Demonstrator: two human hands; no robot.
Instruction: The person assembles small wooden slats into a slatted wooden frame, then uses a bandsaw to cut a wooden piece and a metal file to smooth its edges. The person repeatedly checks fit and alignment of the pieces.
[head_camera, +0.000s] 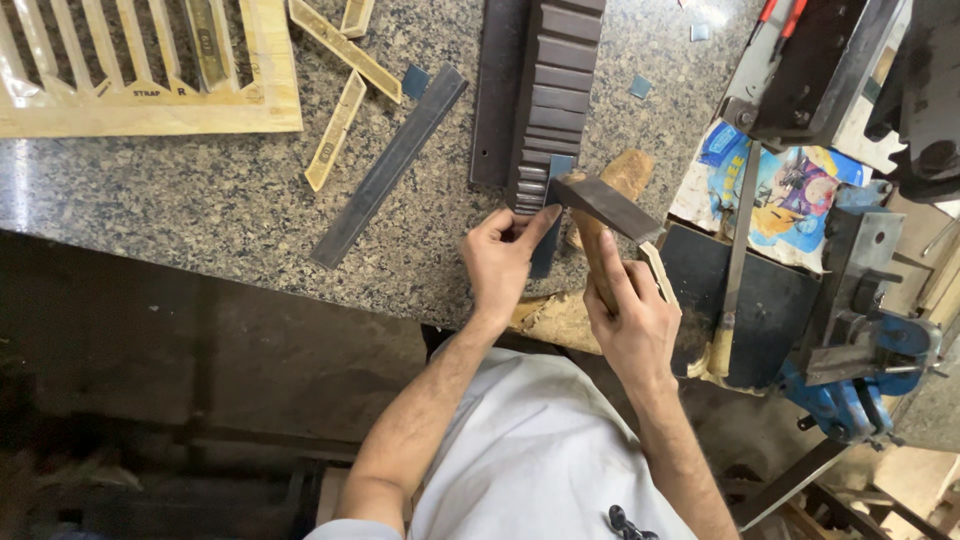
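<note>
The right hand (632, 318) was seen clenched round the wooden handle of a hammer (598, 215), fingers wrapped fully, index finger laid along the handle toward the head. The dark metal head was held just above the counter edge, approx. over the near end of a small dark metal strip (552, 225).

That strip was pinched by the left hand (503, 262): thumb and forefinger were closed on its sides, remaining fingers curled under, so the grip was nearly closed w/ only the strip's width between the tips. The strip was lying on the granite counter (200, 190), its far end touching or just beside the near end of a dark ribbed metal piece (553, 95); whether they overlapped could not be told.

A long flat grey metal bar (390, 165) was lying diagonally on the counter, left of the ribbed piece & apart from both hands. A pale wooden slatted frame (150, 105) was seen at the far left corner, w/ loose wooden slats (335, 130) beside it. A wooden block (625, 172) was partly hidden behind the hammer head. To the right, a blue bench vise (850, 395) was mounted at the counter end, and a file w/ wooden handle (737, 250) was resting on a dark plate near it.
</note>
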